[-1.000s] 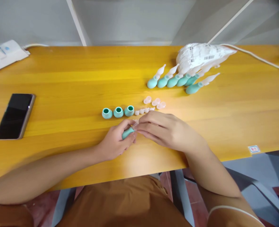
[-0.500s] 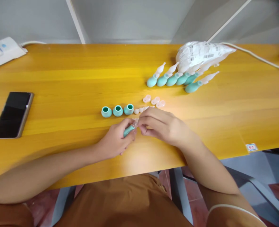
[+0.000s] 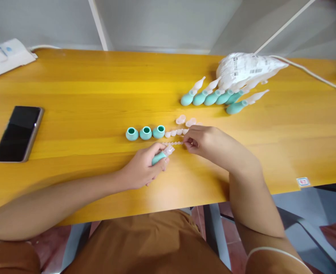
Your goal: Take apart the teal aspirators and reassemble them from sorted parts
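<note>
My left hand (image 3: 143, 167) is closed round a teal rubber bulb (image 3: 159, 157) with a clear plastic collar (image 3: 169, 150) on its end. My right hand (image 3: 210, 144) has its fingers pinched at the right end of a row of tiny white beads (image 3: 174, 143) on the yellow table (image 3: 79, 95). Just behind lie three teal bulbs (image 3: 145, 133) standing in a row, several small white caps (image 3: 176, 133) and clear collars (image 3: 185, 121).
Several finished teal bulbs with white pointed tips (image 3: 213, 97) lie at the back right beside a white plastic bag (image 3: 243, 70). A black phone (image 3: 18, 133) lies at the left. A white box (image 3: 2, 61) sits at the back left, a white cable (image 3: 313, 74) at the right.
My right hand has drawn away from the bulb to the right, to the row of tiny beads. The clear collar now shows on the bulb in my left hand.
</note>
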Demonstrator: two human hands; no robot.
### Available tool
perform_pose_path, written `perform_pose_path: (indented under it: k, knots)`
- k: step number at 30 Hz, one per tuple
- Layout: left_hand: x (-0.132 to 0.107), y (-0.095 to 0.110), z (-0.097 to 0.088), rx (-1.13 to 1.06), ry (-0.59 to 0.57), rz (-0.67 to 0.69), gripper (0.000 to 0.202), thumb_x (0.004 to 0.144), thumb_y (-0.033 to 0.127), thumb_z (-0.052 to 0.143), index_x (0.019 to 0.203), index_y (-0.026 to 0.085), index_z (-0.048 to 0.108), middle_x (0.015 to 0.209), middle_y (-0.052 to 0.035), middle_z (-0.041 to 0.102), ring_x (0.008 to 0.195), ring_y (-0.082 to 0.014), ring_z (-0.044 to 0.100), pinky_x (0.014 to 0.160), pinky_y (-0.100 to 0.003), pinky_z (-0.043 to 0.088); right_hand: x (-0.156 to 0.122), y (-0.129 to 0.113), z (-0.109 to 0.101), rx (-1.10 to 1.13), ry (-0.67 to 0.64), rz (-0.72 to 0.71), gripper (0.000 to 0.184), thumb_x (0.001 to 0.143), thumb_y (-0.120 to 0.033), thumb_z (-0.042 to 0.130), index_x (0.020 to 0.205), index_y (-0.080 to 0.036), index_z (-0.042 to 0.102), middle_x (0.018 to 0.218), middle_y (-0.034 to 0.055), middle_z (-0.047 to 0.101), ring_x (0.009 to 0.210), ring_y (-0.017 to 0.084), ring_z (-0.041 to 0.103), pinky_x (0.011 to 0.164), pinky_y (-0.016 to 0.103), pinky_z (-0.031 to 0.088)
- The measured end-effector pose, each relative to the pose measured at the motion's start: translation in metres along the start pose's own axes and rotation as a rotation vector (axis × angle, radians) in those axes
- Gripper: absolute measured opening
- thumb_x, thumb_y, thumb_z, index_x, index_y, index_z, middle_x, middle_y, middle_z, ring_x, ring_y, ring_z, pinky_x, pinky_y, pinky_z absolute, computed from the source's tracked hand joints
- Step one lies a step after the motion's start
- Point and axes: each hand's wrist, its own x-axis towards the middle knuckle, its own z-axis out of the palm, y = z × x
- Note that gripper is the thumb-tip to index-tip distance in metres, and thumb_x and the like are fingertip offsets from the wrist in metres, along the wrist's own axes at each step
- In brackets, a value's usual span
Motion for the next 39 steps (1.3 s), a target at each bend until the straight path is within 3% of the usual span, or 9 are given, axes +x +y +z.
perform_pose_path:
  k: [4, 11, 18, 21, 24, 26, 31, 36, 39]
  knots:
    - [0.000, 0.002, 0.000, 0.046, -0.008, 0.013, 0.019, 0.113, 0.041, 0.058, 0.119, 0.023, 0.054, 0.083, 0.0060, 0.064, 0.043, -0.0048, 0.053, 0.039, -0.016, 0.044, 0.000, 0.000, 0.004, -0.060, -0.016, 0.023, 0.022, 0.100, -0.006, 0.056, 0.085, -0.020, 0.063, 0.084, 0.0061, 0.068, 0.073, 0.020, 0.058, 0.071, 0.035, 0.041]
    - [-0.001, 0.004, 0.000, 0.060, -0.012, 0.022, 0.019, 0.113, 0.041, 0.057, 0.116, 0.023, 0.055, 0.081, 0.0062, 0.063, 0.043, -0.0062, 0.051, 0.040, -0.019, 0.043, 0.002, -0.001, 0.002, -0.015, 0.003, -0.032, 0.026, 0.105, -0.008, 0.054, 0.084, -0.021, 0.060, 0.086, 0.0056, 0.070, 0.074, 0.020, 0.062, 0.072, 0.034, 0.045]
    - [-0.001, 0.003, -0.001, 0.095, 0.017, 0.051, 0.023, 0.112, 0.042, 0.059, 0.125, 0.024, 0.054, 0.085, 0.0039, 0.067, 0.051, -0.0090, 0.052, 0.050, -0.023, 0.043, -0.009, -0.004, -0.011, -0.001, 0.097, -0.068, 0.025, 0.104, -0.006, 0.052, 0.097, -0.019, 0.072, 0.097, 0.0105, 0.078, 0.084, 0.026, 0.073, 0.075, 0.038, 0.052]
    - [0.000, 0.000, -0.002, 0.112, 0.051, 0.115, 0.028, 0.106, 0.035, 0.065, 0.126, 0.024, 0.048, 0.091, 0.0020, 0.067, 0.064, -0.0119, 0.055, 0.062, -0.026, 0.046, -0.012, -0.012, -0.017, 0.140, 0.201, -0.086, 0.023, 0.107, -0.010, 0.056, 0.113, -0.020, 0.076, 0.107, 0.0099, 0.081, 0.086, 0.024, 0.075, 0.076, 0.037, 0.058]
    - [0.000, -0.002, -0.001, 0.138, 0.060, 0.140, 0.032, 0.100, 0.030, 0.068, 0.119, 0.025, 0.043, 0.092, 0.0026, 0.064, 0.070, -0.0127, 0.053, 0.068, -0.028, 0.045, -0.008, -0.024, -0.016, 0.380, 0.132, -0.200, 0.020, 0.110, -0.028, 0.071, 0.129, -0.022, 0.076, 0.121, 0.0106, 0.080, 0.090, 0.020, 0.076, 0.077, 0.033, 0.062]
    - [0.000, -0.001, 0.000, 0.157, 0.058, 0.141, 0.034, 0.097, 0.028, 0.070, 0.115, 0.026, 0.040, 0.091, 0.0038, 0.062, 0.070, -0.0123, 0.051, 0.068, -0.028, 0.043, -0.003, -0.030, -0.011, 0.453, 0.074, -0.277, 0.021, 0.110, -0.032, 0.074, 0.128, -0.022, 0.077, 0.121, 0.0109, 0.080, 0.098, 0.021, 0.077, 0.085, 0.034, 0.064]
    - [0.000, 0.004, 0.000, 0.071, -0.039, 0.152, 0.036, 0.095, 0.026, 0.069, 0.111, 0.026, 0.036, 0.088, 0.0049, 0.062, 0.071, -0.0124, 0.051, 0.069, -0.028, 0.042, 0.001, -0.034, -0.004, 0.458, 0.079, -0.361, 0.016, 0.115, -0.028, 0.065, 0.114, -0.020, 0.078, 0.109, 0.0087, 0.081, 0.097, 0.019, 0.077, 0.088, 0.032, 0.061]
    - [0.003, 0.003, -0.003, -0.177, -0.173, 0.155, 0.036, 0.096, 0.024, 0.070, 0.111, 0.026, 0.038, 0.087, 0.0050, 0.062, 0.071, -0.0108, 0.052, 0.068, -0.026, 0.044, 0.000, -0.033, -0.006, 0.422, 0.140, -0.412, 0.020, 0.115, -0.029, 0.063, 0.116, -0.018, 0.080, 0.108, 0.0097, 0.082, 0.097, 0.020, 0.078, 0.088, 0.033, 0.062]
    - [0.003, 0.002, -0.004, -0.389, -0.318, 0.108, 0.035, 0.100, 0.034, 0.073, 0.114, 0.025, 0.042, 0.083, 0.0050, 0.063, 0.059, -0.0075, 0.047, 0.058, -0.022, 0.040, 0.001, -0.033, -0.005, 0.471, 0.176, -0.428, 0.017, 0.113, -0.026, 0.068, 0.121, -0.019, 0.081, 0.107, 0.0091, 0.082, 0.096, 0.019, 0.079, 0.087, 0.031, 0.064]
